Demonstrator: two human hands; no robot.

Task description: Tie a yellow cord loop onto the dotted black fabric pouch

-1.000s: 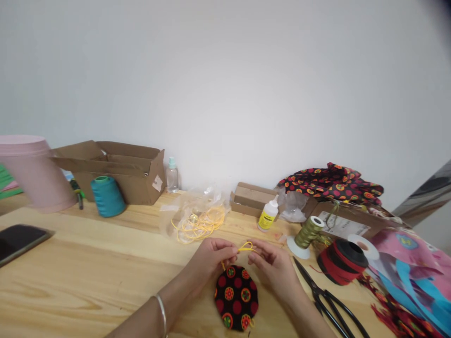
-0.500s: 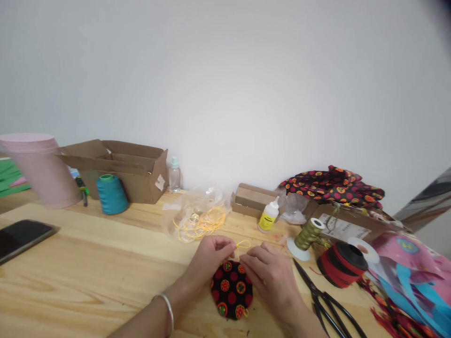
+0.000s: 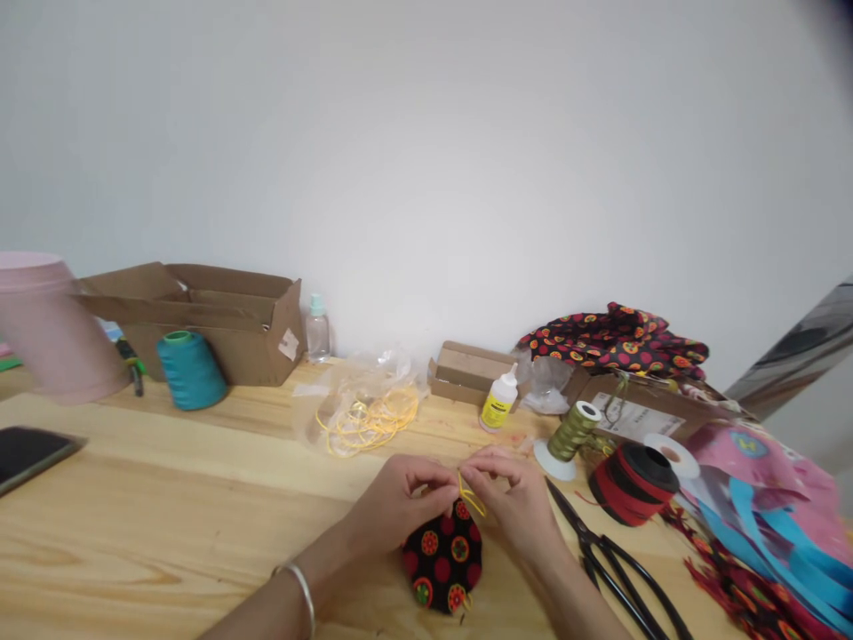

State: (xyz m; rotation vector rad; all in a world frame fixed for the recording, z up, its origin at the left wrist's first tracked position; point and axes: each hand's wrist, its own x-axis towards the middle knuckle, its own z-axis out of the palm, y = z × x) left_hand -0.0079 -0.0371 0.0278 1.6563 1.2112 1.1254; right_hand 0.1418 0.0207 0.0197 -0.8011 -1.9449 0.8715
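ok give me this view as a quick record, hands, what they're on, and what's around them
left hand: thumb and finger pinched on yellow cord
right hand: fingertips on the same cord
cloth: round patterned piece, below the fingertips, partly hidden by the left hand
right side: black scissors, red-and-black spool
left side: phone, teal thread cone
behind hands: white bottle with yellow label, small open box

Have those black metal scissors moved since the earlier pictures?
No. Judged against the white plastic bottle with the yellow label, the black metal scissors lie in the same place; only the view has shifted.
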